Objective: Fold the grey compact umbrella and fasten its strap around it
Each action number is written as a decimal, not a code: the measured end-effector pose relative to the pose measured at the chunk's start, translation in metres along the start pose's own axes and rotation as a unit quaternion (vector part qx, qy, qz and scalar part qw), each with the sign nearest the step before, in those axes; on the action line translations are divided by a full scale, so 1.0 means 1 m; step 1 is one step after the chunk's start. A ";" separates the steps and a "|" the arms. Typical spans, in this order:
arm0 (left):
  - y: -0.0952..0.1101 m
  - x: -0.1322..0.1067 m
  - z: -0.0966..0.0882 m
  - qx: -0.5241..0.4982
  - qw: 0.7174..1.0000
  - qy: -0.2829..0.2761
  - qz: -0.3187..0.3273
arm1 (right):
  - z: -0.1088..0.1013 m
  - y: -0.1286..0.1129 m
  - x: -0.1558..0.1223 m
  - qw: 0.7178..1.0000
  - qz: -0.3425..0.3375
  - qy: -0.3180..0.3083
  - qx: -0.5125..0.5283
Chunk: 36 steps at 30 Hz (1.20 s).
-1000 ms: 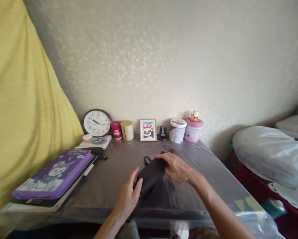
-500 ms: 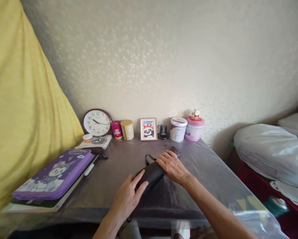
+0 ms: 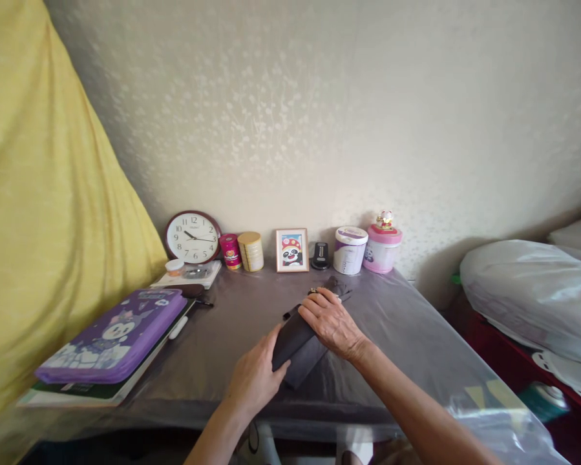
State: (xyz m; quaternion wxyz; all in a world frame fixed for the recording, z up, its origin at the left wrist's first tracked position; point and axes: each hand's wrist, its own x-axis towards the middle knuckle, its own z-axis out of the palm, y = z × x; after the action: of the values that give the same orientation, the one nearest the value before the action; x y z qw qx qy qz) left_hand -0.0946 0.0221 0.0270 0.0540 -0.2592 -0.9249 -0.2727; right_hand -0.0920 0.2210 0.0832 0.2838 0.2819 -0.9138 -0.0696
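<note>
A black folded umbrella (image 3: pixel 290 341) lies slantwise over the front half of the table, between both my hands. My left hand (image 3: pixel 257 371) grips its near end, with the thumb on the near side and the fingers going round behind. Over the far end my right hand (image 3: pixel 333 325) is closed, knuckles up. Small pale tips and thin dark bits stick out past its fingers. A loose flap of dark fabric (image 3: pixel 308 365) spreads under the roll toward me. The undersides of both hands' fingers are partly hidden.
A purple zip case (image 3: pixel 116 336) rests on books at left. Along the wall stand a clock (image 3: pixel 192 237), pink and yellow cans (image 3: pixel 250 252), a panda picture frame (image 3: pixel 292 250), and white and pink tubs (image 3: pixel 382 248). White plastic bags (image 3: pixel 527 297) lie beyond the table's right edge.
The left hand has wrapped further round the umbrella's near end. The roll has turned, and a flap of fabric now shows beneath it. The strap sticks out less beside the right hand.
</note>
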 end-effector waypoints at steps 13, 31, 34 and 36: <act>0.007 -0.005 -0.015 -0.446 0.860 -0.200 -0.147 | 0.008 0.007 -0.004 0.999 0.009 0.040 0.034; 0.011 -0.005 -0.025 -0.472 0.857 -0.083 -0.190 | 0.030 0.055 -0.046 0.614 0.557 -0.062 0.556; 0.013 -0.006 -0.026 -0.477 0.851 -0.065 -0.208 | 0.036 0.041 -0.043 0.559 0.541 -0.088 0.622; 0.013 -0.006 -0.025 -0.480 0.849 -0.064 -0.211 | 0.038 0.035 -0.040 0.533 0.541 -0.078 0.646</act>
State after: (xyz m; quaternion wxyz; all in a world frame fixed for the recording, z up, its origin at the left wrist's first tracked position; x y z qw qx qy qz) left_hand -0.0835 0.0151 0.0532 -0.1950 -0.0687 -0.7126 -0.6704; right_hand -0.1030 0.2708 0.0425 -0.0650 -0.1661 -0.7065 0.6848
